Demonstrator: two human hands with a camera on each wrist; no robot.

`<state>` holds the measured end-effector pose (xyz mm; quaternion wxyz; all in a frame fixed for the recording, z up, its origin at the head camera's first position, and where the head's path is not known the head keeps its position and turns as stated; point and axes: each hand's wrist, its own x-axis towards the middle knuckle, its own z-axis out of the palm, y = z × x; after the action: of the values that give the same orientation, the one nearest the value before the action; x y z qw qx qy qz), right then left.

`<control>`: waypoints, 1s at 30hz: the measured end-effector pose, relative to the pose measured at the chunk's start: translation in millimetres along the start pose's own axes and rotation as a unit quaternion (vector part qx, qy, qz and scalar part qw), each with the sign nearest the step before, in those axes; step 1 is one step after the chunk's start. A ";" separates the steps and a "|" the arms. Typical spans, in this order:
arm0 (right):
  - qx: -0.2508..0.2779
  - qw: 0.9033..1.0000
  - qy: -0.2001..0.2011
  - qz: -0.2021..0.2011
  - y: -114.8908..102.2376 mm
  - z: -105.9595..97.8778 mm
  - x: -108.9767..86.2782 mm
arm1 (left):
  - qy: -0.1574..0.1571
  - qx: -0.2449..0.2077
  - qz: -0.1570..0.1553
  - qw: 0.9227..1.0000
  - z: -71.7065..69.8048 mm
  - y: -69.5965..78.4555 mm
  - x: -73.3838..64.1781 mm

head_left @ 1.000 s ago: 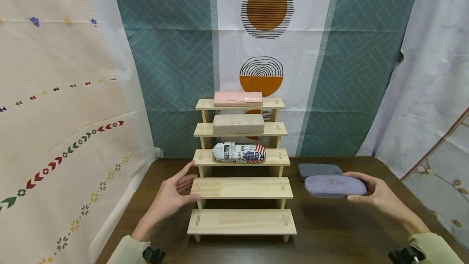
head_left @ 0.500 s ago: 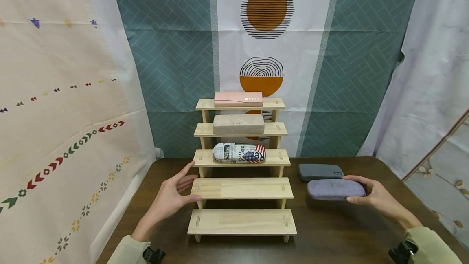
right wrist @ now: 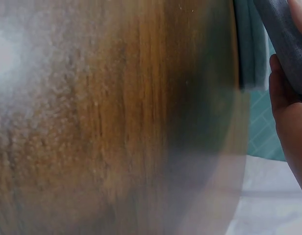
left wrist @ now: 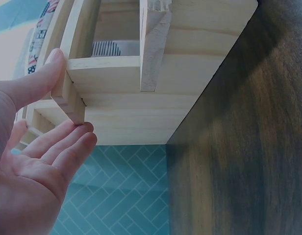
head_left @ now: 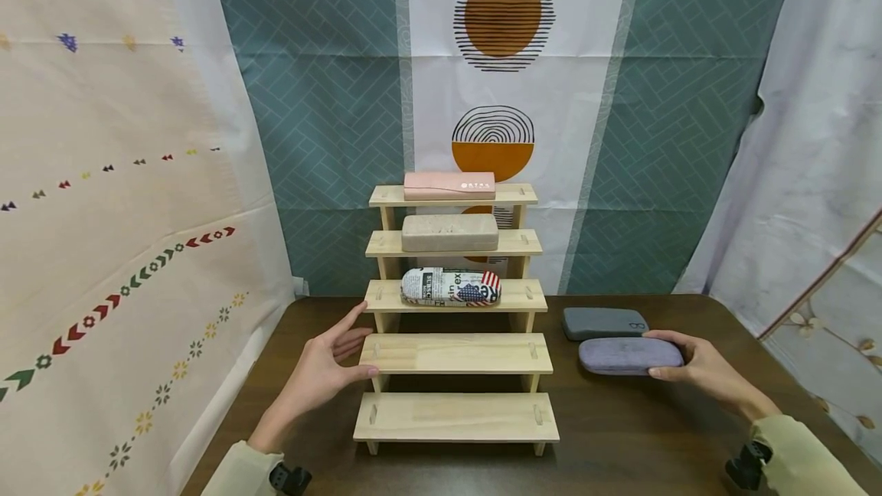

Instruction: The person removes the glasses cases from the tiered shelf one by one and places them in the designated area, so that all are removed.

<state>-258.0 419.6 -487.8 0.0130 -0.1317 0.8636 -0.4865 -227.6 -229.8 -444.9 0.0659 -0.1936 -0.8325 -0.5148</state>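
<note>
A wooden stepped display stand (head_left: pixel 455 354) stands mid-table. My left hand (head_left: pixel 324 366) holds the left end of its second-lowest step; in the left wrist view the thumb (left wrist: pixel 40 81) and fingertips (left wrist: pixel 85 129) lie against opposite edges of the board (left wrist: pixel 70 100). My right hand (head_left: pixel 703 370) grips the right end of a lavender glasses case (head_left: pixel 623 356), low over or on the table; contact is unclear. Just behind lies a grey-blue glasses case (head_left: pixel 599 324). On the upper steps sit a pink glasses case (head_left: pixel 448 186), a beige one (head_left: pixel 449 233) and a newspaper-print one (head_left: pixel 449 287).
The dark wooden table (head_left: pixel 620 442) extends on both sides of the stand. Behind it hangs a teal and white patterned cloth (head_left: pixel 317 136). A cream embroidered cloth (head_left: pixel 124 197) hangs at left and a pale cloth (head_left: pixel 792 197) at right.
My right hand has lowered the lavender case slightly, down in front of the grey-blue one, then barely moved it. The left hand and the stand hold still.
</note>
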 end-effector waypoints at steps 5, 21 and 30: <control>-0.022 1.000 0.000 0.003 4.0 0.8 4.6 | 0.000 0.004 0.000 1.000 0.4 0.2 0.1; -0.047 0.999 0.003 0.012 17.7 7.3 13.6 | -0.001 0.004 -0.002 1.000 0.7 0.1 0.5; -0.081 0.997 -0.004 0.002 12.3 8.6 18.7 | 0.005 0.006 0.003 1.000 -0.2 0.7 0.1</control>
<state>-277.4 413.9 -500.7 0.0063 -0.1324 0.9003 -0.4146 -227.4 -229.7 -444.2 0.0724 -0.1933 -0.8347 -0.5105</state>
